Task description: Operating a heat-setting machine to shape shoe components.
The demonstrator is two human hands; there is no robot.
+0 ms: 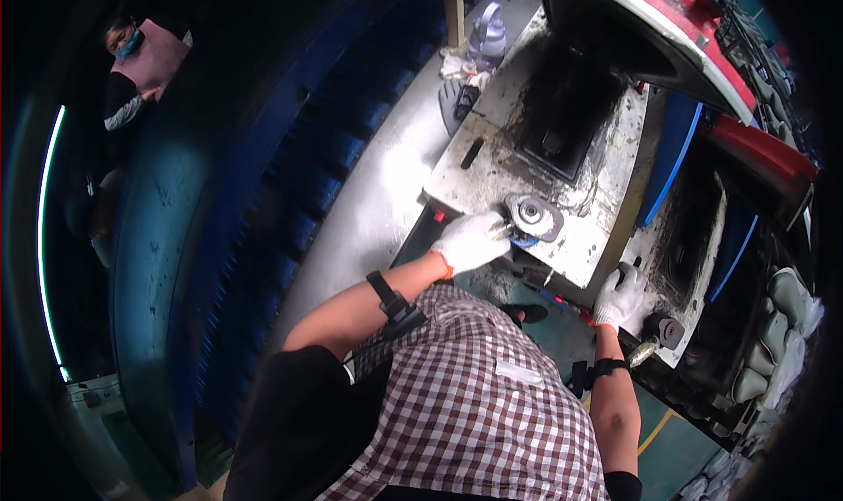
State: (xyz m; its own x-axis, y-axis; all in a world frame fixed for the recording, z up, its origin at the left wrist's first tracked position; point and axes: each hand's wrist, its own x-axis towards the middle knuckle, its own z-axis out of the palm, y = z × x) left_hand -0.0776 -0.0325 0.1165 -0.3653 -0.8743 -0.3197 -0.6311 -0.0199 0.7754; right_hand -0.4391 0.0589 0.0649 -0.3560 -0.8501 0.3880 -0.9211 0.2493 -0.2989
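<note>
My left hand [471, 242], in a white glove with an orange cuff, is closed at the near left corner of a white, black-stained worktop [580, 248]. Its fingertips meet the side of a grey metal fixture [534, 216] with a round centre and a blue part beneath; what they pinch is hidden. Further right, my right hand [620, 297], gloved in white too, curls at the near edge of a second stained worktop [687, 321]. Beside it is a red part [584, 315]; whatever lies inside the fingers does not show. A dark fixture [669, 332] stands just right of that hand.
Over the first worktop's dark mould [558, 136] a red-and-black lid [667, 27] stands raised. A grey glove [457, 104] and a clear jug [487, 37] lie beyond, left. Several grey moulded pieces [777, 325] are piled right. A person in pink [156, 55] is far left.
</note>
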